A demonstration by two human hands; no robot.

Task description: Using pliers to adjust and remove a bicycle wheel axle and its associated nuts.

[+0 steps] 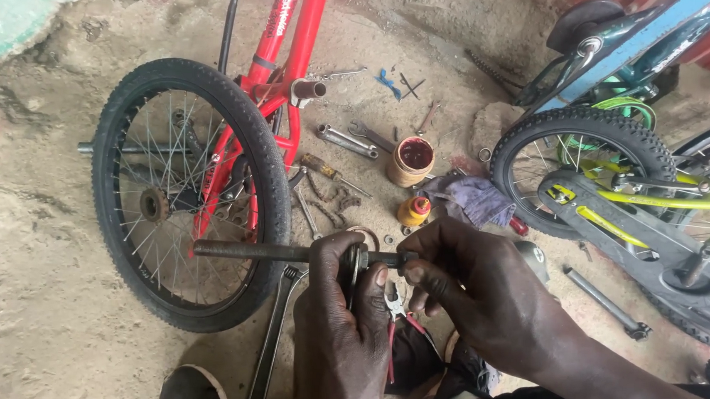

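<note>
My left hand [340,323] grips a long dark metal axle rod [251,251] held level, with a ring-shaped metal part on it near my fingers. The fingers of my right hand [474,287] pinch the rod's right end, just past the ring. Behind the rod lies a red bicycle frame [287,36] with its black spoked wheel [185,188] on the dirt ground.
Wrenches [347,139], a screwdriver, a chain piece, a tub of red grease [412,160], a small orange bottle [414,210] and a purple rag [476,200] are scattered on the ground. A yellow-green bicycle [621,201] stands at right. A long spanner [270,343] and red-handled pliers lie below my hands.
</note>
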